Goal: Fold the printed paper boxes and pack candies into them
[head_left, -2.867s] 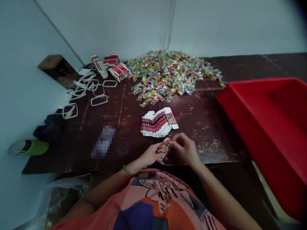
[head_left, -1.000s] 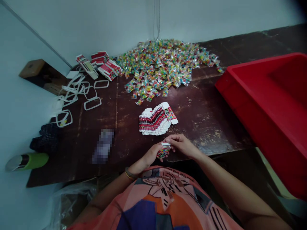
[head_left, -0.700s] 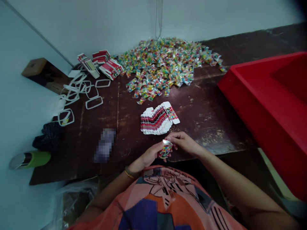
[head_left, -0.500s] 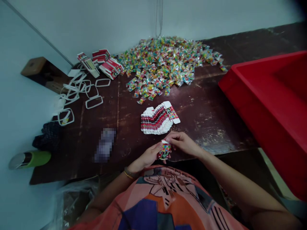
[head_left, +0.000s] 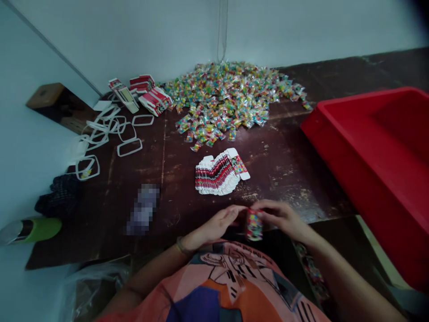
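My right hand (head_left: pixel 279 217) grips a small colourful printed box (head_left: pixel 254 226), slightly blurred, at the table's front edge. My left hand (head_left: pixel 219 224) is just left of the box, its fingers stretched out and apart from it. Beyond both hands lies a fanned row of flattened small boxes (head_left: pixel 217 176), white and red, with one printed face showing at its right end. Farther back, a wide heap of small clear packets of colourful candy (head_left: pixel 228 98) spreads against the wall.
A large red plastic tray (head_left: pixel 358 179) stands on the right. At the back left are bundled flat boxes (head_left: pixel 156 100), white bands (head_left: pixel 130 146) and a wooden block (head_left: pixel 62 107). A green bottle (head_left: pixel 43 229) and dark cloth (head_left: pixel 56 197) lie at the left. More printed boxes (head_left: pixel 311 273) show below the table edge.
The small box has moved right in my right hand, away from my left hand, which has let go of it. The view has shifted slightly.
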`<state>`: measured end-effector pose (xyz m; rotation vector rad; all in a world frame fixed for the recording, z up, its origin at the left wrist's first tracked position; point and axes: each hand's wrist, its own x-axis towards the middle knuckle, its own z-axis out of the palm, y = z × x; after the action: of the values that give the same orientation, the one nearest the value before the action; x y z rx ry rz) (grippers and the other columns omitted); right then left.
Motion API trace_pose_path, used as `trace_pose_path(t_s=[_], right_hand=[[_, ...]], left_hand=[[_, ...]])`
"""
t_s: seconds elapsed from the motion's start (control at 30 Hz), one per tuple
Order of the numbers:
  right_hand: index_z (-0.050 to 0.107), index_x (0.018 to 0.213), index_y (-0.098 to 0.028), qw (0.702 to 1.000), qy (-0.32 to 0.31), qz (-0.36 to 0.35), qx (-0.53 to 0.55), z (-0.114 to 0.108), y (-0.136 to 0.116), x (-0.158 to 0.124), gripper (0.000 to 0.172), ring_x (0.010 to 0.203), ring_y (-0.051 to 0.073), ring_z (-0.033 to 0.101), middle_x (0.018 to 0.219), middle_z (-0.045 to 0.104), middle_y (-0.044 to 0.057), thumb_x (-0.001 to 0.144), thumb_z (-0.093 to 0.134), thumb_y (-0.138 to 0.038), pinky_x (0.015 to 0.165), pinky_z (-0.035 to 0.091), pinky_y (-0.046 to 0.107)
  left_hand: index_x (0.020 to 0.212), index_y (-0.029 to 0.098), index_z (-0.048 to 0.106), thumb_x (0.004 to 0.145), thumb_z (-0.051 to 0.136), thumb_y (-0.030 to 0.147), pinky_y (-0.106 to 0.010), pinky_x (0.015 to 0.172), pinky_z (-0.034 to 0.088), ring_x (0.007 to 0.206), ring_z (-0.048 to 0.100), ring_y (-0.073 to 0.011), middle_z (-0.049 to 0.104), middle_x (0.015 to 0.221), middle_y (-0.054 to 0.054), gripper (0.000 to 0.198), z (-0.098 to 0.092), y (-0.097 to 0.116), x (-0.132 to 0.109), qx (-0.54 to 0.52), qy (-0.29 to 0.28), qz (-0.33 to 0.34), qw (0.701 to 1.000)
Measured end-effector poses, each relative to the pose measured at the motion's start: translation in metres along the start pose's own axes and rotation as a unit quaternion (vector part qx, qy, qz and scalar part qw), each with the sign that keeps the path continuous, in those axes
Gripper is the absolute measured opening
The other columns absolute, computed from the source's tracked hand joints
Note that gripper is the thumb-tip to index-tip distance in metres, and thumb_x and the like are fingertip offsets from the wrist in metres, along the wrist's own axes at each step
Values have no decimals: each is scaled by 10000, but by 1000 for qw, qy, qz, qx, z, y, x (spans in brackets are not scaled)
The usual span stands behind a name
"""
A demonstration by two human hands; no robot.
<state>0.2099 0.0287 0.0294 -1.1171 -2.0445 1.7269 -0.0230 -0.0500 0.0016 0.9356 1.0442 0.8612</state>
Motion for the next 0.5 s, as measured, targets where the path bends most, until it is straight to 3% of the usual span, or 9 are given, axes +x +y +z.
trace_pose_path(t_s=[0.03,0.07,0.1,0.17,0.2,0.23,0.3,0.4,0.5], right_hand=[[706,1026,-234,999,-27,30,-25,-19,4,-15,287,969,243,648,1058,695,75,862,568,-425,876,517,367],[714,1024,-250,996,-48,56,-55,-38,10,-30,286,998,256,644,1069,698,74,854,575,-433,898,509,369],[725,1005,-262,991,-57,82,-86,-55,18,-43,284,992,267,652,1064,703,78,842,583,-445,881,521,363],[740,987,-285,979,-42,122,-158,-79,36,-59,294,949,285,675,1054,713,94,793,624,-472,809,554,335],[740,993,-299,974,-24,127,-188,-84,44,-59,314,897,288,691,1035,721,97,774,630,-494,741,573,327],[734,1008,-313,970,-6,122,-209,-85,49,-54,338,846,289,702,1014,728,92,761,627,-517,676,583,324],[715,1047,-331,972,10,83,-219,-76,50,-33,386,805,288,709,1002,734,72,755,601,-555,611,592,329],[695,1078,-317,980,-12,-1,-200,-47,26,10,405,930,296,688,1082,711,60,776,573,-557,740,595,355],[690,1077,-307,980,-22,-71,-185,-21,-4,43,390,979,302,671,1119,693,74,792,564,-542,827,576,391]], left_hand=[[1177,218,608,880,493,454,-383,969,423,1116,539,-240,572,1224,-103,396,-14,9,-4,95,55,42,993],[1174,230,604,850,548,437,-392,1017,379,1163,505,-252,550,1253,-100,389,-32,16,-11,196,171,78,962],[1195,232,586,853,542,423,-413,1055,332,1213,460,-268,519,1292,-106,394,-53,20,-21,297,281,85,909],[1323,188,460,837,554,420,-498,1074,271,1298,349,-335,419,1382,-161,546,-95,18,-49,464,453,9,761],[1366,133,393,803,586,454,-555,1046,274,1307,312,-390,381,1399,-214,676,-113,12,-65,520,489,-59,698],[1375,87,365,783,597,478,-588,1000,305,1285,321,-427,381,1384,-254,747,-127,4,-81,558,493,-124,656],[1375,67,356,839,518,442,-565,949,361,1249,370,-414,405,1362,-265,675,-143,-14,-107,604,472,-194,612],[1370,72,375,878,445,369,-530,935,383,1224,413,-382,425,1350,-256,579,-154,-30,-127,619,483,-221,578],[1331,89,447,821,528,364,-550,962,355,1228,420,-392,444,1347,-245,585,-167,-26,-137,558,545,-214,588]])
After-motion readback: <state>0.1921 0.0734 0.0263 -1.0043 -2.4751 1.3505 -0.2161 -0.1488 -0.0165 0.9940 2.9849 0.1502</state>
